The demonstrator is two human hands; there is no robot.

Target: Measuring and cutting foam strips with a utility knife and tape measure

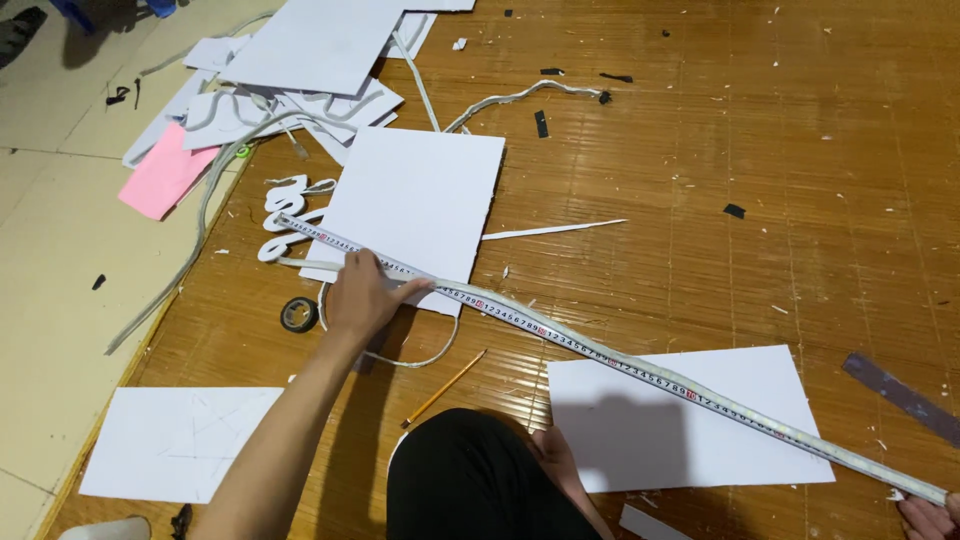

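Note:
A long measuring tape (600, 352) runs diagonally from the upper left to the lower right corner. It crosses the near edge of a white foam board (420, 200) and a second white board (690, 420). My left hand (362, 296) presses down on the tape at the first board's near edge, thumb stretched along it. At the bottom right corner my right hand (930, 516) grips the tape's far end; only its fingers show. My knee in black trousers (470, 480) is at the bottom centre.
A pencil (445, 388) and a small black tape roll (298, 314) lie near my left hand, beside white curled cut-outs (285, 215). More white sheets (310, 45), a pink sheet (165, 172) and grey cable (200, 215) lie at the upper left. A dark ruler (900, 396) is on the right.

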